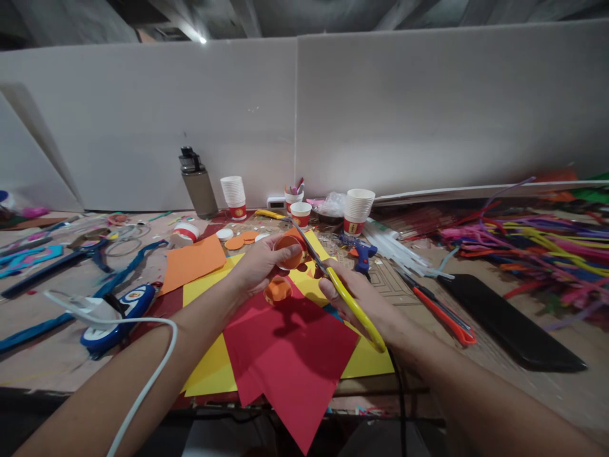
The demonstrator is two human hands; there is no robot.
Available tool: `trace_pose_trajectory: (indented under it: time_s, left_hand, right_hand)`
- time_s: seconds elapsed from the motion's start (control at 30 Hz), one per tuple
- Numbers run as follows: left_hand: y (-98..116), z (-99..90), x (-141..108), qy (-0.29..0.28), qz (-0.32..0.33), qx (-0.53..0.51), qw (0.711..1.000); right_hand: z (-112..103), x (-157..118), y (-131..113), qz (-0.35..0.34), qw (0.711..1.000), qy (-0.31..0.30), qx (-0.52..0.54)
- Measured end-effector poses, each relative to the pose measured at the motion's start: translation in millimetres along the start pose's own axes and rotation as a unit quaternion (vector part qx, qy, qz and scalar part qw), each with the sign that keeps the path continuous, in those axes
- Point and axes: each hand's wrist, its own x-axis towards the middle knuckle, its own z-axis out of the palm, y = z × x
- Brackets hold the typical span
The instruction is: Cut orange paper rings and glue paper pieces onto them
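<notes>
1. Here's the bench: a pale, littered worktop (47,371) running beneath white panels (166,114), with dim beams overhead.
2. Centre stage, red paper (290,355) overlaps yellow paper (209,365), with an orange sheet (193,263) on the left.
3. Along the back stand a dark-lidded bottle (200,193) and two stacks of paper cups, one left (233,193), one right (359,209); a blue glue gun (365,255) lies near the right stack.
4. Over on the right, bright pipe cleaners (542,254) sprawl beyond a black slab (514,324).
5. Now the action — the left hand (264,260) pinches an orange round piece (287,254) between thumb and fingers, above the papers in the middle.
6. The right hand (354,289) grips yellow-handled scissors (347,298), slim metal blades angled up and leftward, close beside that orange piece, its face smooth, its edge curved.
7. Harder to call: flat disc or cup end? Fingers cover part of the rim, and whether the blades touch it I can't tell.
8. The scissor tips blur into the clutter, the right fingers are partly hidden — and both forearms run out of frame.
</notes>
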Motion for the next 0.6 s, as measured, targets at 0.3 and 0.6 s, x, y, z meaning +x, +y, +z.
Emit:
trace_pose_trajectory:
  time_s: [0.3,0.6]
  left_hand:
    - [1.4,-1.9,0.0,-0.008,-0.006,-0.003,1.0]
    - [5.4,-0.7,-0.8,-0.021,-0.004,0.008,1.0]
  right_hand:
    - [0.7,-0.3,-0.6,-0.003,1.0,0.004,-0.003]
    - [-0.5,1.6,4.1,-0.02,0.998,0.014,-0.061]
